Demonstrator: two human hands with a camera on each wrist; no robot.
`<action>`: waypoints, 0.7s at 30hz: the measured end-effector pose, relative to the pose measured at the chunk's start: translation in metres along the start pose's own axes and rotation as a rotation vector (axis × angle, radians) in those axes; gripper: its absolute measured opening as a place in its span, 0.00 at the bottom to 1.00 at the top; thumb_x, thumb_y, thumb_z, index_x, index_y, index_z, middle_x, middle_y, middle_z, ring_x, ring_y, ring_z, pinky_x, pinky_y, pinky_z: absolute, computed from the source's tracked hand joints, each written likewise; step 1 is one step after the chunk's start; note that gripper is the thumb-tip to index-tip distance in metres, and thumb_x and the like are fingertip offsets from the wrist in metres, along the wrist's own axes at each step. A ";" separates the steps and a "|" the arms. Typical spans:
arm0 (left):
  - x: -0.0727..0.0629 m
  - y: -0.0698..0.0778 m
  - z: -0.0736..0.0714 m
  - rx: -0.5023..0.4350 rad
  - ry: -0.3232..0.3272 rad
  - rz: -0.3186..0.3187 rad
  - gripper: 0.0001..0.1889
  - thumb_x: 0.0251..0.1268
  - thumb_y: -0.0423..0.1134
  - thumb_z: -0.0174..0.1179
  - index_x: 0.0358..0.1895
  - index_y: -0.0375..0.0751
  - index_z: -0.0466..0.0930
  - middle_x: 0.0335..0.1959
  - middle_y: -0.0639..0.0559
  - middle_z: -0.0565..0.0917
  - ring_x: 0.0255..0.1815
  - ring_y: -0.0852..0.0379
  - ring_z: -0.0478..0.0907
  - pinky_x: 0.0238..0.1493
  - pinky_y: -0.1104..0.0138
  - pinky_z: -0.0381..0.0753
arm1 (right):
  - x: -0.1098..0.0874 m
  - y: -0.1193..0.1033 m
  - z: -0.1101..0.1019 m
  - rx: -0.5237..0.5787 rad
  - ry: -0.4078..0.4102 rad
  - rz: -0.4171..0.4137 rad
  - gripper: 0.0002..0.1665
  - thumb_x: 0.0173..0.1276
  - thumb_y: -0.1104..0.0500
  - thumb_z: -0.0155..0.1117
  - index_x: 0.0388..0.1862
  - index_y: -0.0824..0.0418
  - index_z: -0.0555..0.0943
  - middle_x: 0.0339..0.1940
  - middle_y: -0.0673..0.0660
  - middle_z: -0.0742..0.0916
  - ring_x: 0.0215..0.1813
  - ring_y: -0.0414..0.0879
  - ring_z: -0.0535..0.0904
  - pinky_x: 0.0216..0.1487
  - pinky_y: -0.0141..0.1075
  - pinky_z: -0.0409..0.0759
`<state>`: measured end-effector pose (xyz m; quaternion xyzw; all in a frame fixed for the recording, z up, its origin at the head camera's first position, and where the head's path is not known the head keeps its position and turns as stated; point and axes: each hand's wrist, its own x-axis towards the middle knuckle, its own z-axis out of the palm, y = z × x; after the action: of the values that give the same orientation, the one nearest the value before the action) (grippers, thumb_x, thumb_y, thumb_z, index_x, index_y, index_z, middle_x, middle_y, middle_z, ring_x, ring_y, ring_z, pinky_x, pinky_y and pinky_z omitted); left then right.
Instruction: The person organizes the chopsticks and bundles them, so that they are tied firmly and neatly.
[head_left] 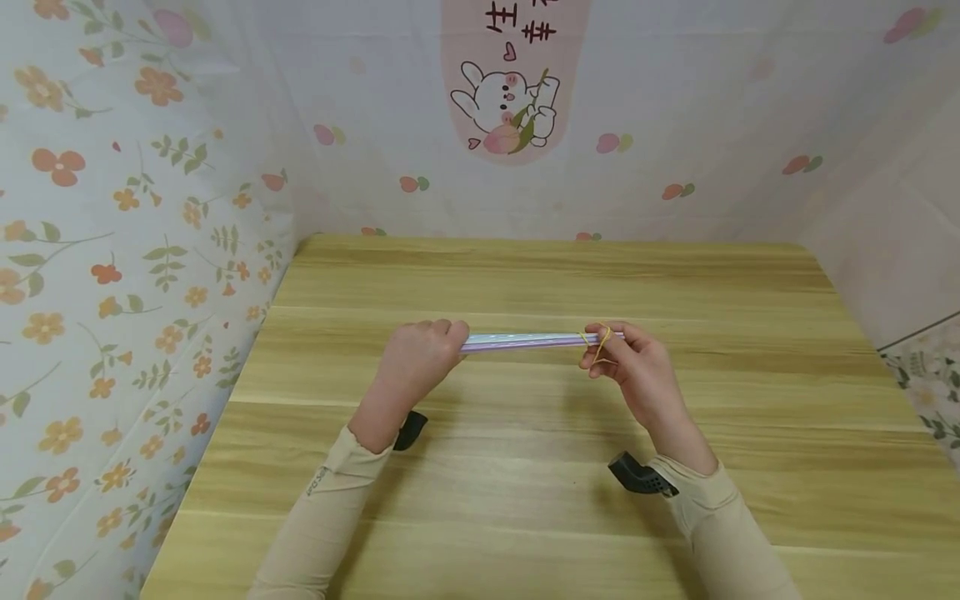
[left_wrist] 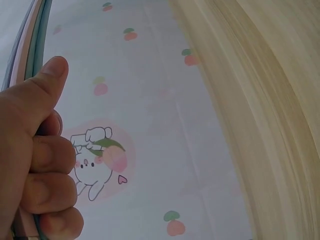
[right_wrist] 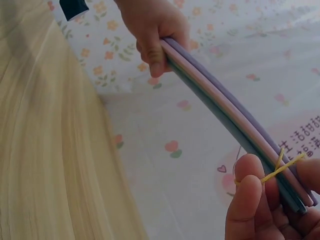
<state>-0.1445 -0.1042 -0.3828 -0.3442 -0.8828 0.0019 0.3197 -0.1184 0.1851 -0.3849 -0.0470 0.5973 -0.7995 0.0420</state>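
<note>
A bundle of pastel drinking straws (head_left: 525, 342), in purple, pink and blue-green, lies sideways between the two hands above the table. My left hand (head_left: 422, 357) grips one end, and in the left wrist view its fingers (left_wrist: 52, 192) curl round the straws. At the other end, a yellow rubber band (right_wrist: 272, 173) crosses the bundle close to the straw tips. My right hand (head_left: 637, 362) is at that end, its thumb and fingers pinching the band and drawing a loop of it out from the straws. Part of the band is hidden behind the straws and fingers.
A wood-grain table (head_left: 525, 483) spreads beneath both hands. A patterned white cloth (head_left: 375, 108) with a rabbit print hangs at its far edge, and a floral cloth (head_left: 112, 275) hangs at the left. Black wrist-worn devices (head_left: 637, 475) jut inward from both sleeves.
</note>
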 end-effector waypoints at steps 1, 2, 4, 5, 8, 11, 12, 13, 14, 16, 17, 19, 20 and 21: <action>0.000 0.000 0.000 -0.002 0.002 0.001 0.15 0.55 0.38 0.69 0.24 0.39 0.70 0.12 0.54 0.71 0.10 0.63 0.64 0.11 0.72 0.63 | 0.000 0.000 0.000 -0.006 0.000 -0.010 0.10 0.73 0.63 0.53 0.39 0.59 0.83 0.23 0.52 0.85 0.27 0.41 0.83 0.30 0.29 0.80; 0.000 0.000 0.000 -0.002 0.004 0.001 0.15 0.55 0.39 0.69 0.24 0.39 0.70 0.12 0.54 0.71 0.10 0.63 0.64 0.11 0.72 0.63 | 0.000 0.000 0.000 -0.012 0.000 -0.020 0.10 0.73 0.63 0.53 0.38 0.58 0.83 0.23 0.52 0.85 0.26 0.41 0.83 0.30 0.29 0.80; 0.001 0.000 -0.001 -0.004 0.008 -0.001 0.16 0.55 0.39 0.69 0.24 0.39 0.70 0.12 0.53 0.71 0.11 0.63 0.64 0.11 0.71 0.63 | 0.000 0.000 0.001 -0.027 0.001 -0.040 0.10 0.73 0.63 0.54 0.37 0.58 0.82 0.23 0.52 0.85 0.26 0.41 0.82 0.30 0.29 0.79; 0.001 -0.001 -0.001 -0.005 0.010 -0.002 0.16 0.55 0.40 0.69 0.24 0.39 0.70 0.12 0.53 0.71 0.11 0.63 0.64 0.11 0.71 0.64 | 0.000 0.000 0.001 -0.032 0.001 -0.049 0.09 0.72 0.64 0.54 0.37 0.58 0.82 0.24 0.52 0.85 0.26 0.41 0.82 0.30 0.29 0.79; 0.002 -0.001 -0.002 -0.006 0.014 -0.003 0.16 0.55 0.41 0.69 0.24 0.39 0.70 0.12 0.53 0.71 0.10 0.63 0.64 0.11 0.71 0.64 | 0.000 -0.001 0.002 -0.045 0.003 -0.055 0.06 0.72 0.64 0.55 0.36 0.59 0.80 0.24 0.52 0.84 0.25 0.41 0.81 0.29 0.29 0.78; 0.002 0.000 -0.003 -0.007 0.011 -0.001 0.16 0.55 0.41 0.70 0.23 0.39 0.70 0.12 0.53 0.71 0.10 0.63 0.64 0.11 0.71 0.64 | -0.001 -0.001 0.004 -0.060 0.007 -0.054 0.02 0.71 0.65 0.56 0.36 0.61 0.75 0.24 0.52 0.82 0.25 0.41 0.80 0.29 0.29 0.77; 0.002 0.000 -0.003 -0.008 0.010 -0.001 0.16 0.55 0.40 0.70 0.23 0.39 0.70 0.12 0.53 0.71 0.10 0.62 0.64 0.11 0.71 0.64 | -0.001 -0.001 0.004 -0.065 0.009 -0.054 0.02 0.70 0.65 0.57 0.36 0.61 0.74 0.24 0.51 0.82 0.25 0.41 0.79 0.29 0.29 0.77; 0.002 0.000 -0.003 -0.011 0.009 -0.001 0.16 0.55 0.40 0.70 0.23 0.39 0.70 0.12 0.53 0.71 0.10 0.62 0.64 0.11 0.71 0.64 | -0.001 -0.001 0.004 -0.072 0.011 -0.057 0.03 0.70 0.66 0.57 0.36 0.61 0.72 0.25 0.51 0.82 0.25 0.41 0.79 0.29 0.29 0.76; 0.002 0.000 -0.003 -0.012 0.008 -0.002 0.16 0.55 0.40 0.70 0.24 0.39 0.70 0.12 0.53 0.71 0.10 0.62 0.64 0.11 0.71 0.64 | -0.001 -0.001 0.005 -0.079 0.008 -0.061 0.04 0.69 0.66 0.57 0.37 0.61 0.71 0.25 0.51 0.82 0.26 0.40 0.79 0.30 0.29 0.76; 0.002 -0.001 -0.004 -0.014 0.008 -0.006 0.16 0.55 0.40 0.69 0.24 0.39 0.69 0.12 0.53 0.71 0.11 0.62 0.65 0.11 0.71 0.65 | -0.002 0.000 0.005 -0.089 -0.005 -0.075 0.05 0.69 0.67 0.57 0.39 0.60 0.72 0.27 0.50 0.82 0.27 0.40 0.79 0.31 0.28 0.77; 0.002 -0.001 -0.004 -0.017 0.009 -0.008 0.16 0.54 0.39 0.70 0.24 0.39 0.70 0.12 0.53 0.71 0.11 0.62 0.66 0.11 0.71 0.65 | -0.002 0.000 0.005 -0.090 -0.019 -0.085 0.06 0.70 0.68 0.56 0.41 0.60 0.72 0.28 0.50 0.83 0.27 0.39 0.79 0.32 0.28 0.77; 0.002 -0.001 -0.004 -0.023 0.011 -0.011 0.15 0.54 0.38 0.70 0.24 0.39 0.70 0.13 0.53 0.72 0.11 0.62 0.66 0.11 0.71 0.66 | -0.004 0.001 0.003 -0.083 -0.055 -0.110 0.08 0.71 0.69 0.52 0.46 0.59 0.72 0.30 0.51 0.84 0.29 0.40 0.80 0.33 0.29 0.78; 0.002 -0.001 -0.004 -0.025 0.011 -0.013 0.15 0.53 0.38 0.70 0.24 0.39 0.70 0.12 0.53 0.72 0.11 0.62 0.66 0.11 0.71 0.66 | -0.005 0.001 0.002 -0.077 -0.074 -0.122 0.09 0.72 0.69 0.50 0.48 0.60 0.72 0.31 0.51 0.84 0.30 0.41 0.81 0.34 0.30 0.78; 0.001 -0.002 -0.004 -0.027 0.009 -0.016 0.16 0.53 0.38 0.70 0.25 0.39 0.70 0.12 0.53 0.72 0.11 0.62 0.66 0.11 0.71 0.66 | -0.006 0.001 0.001 -0.061 -0.088 -0.127 0.11 0.73 0.69 0.46 0.50 0.60 0.72 0.32 0.52 0.84 0.31 0.42 0.82 0.35 0.30 0.78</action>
<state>-0.1441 -0.1056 -0.3782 -0.3417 -0.8839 -0.0143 0.3191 -0.1123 0.1847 -0.3854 -0.1212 0.6148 -0.7791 0.0162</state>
